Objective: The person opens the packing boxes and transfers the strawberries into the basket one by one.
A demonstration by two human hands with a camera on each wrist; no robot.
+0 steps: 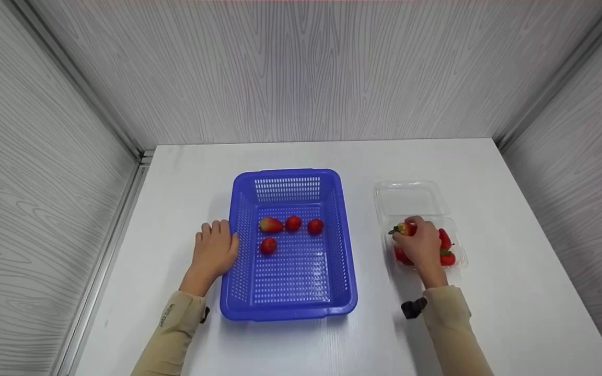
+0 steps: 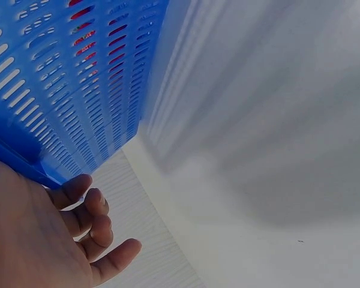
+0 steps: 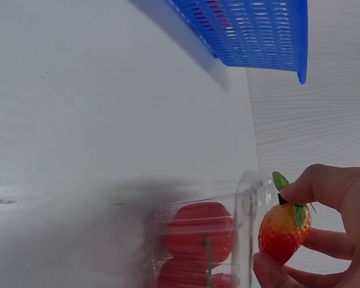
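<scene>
Nearest us, beige sleeves [image 1: 170,334]; beyond, we see a blue perforated basket [image 1: 350,261], gripped along one side by the left hand [image 1: 215,248]; rightward, a clear clamshell [image 1: 411,201]; at it, a leafy strawberry [image 3: 284,237] pinched by the right hand [image 1: 422,243].

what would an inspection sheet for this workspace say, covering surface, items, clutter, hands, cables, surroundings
Surface: white table, with a small dark mark in the left wrist view.
Job's things: blue basket holding four reddish fruits; clear container, lid open, with more red fruits; one strawberry in hand.
Clutter: nothing seen.
Hands: left hand holds the basket's left rim; right hand pinches the strawberry at the container.
Cables: nothing seen.
Surroundings: grey wood-grain panels at the far, left and right sides.
</scene>
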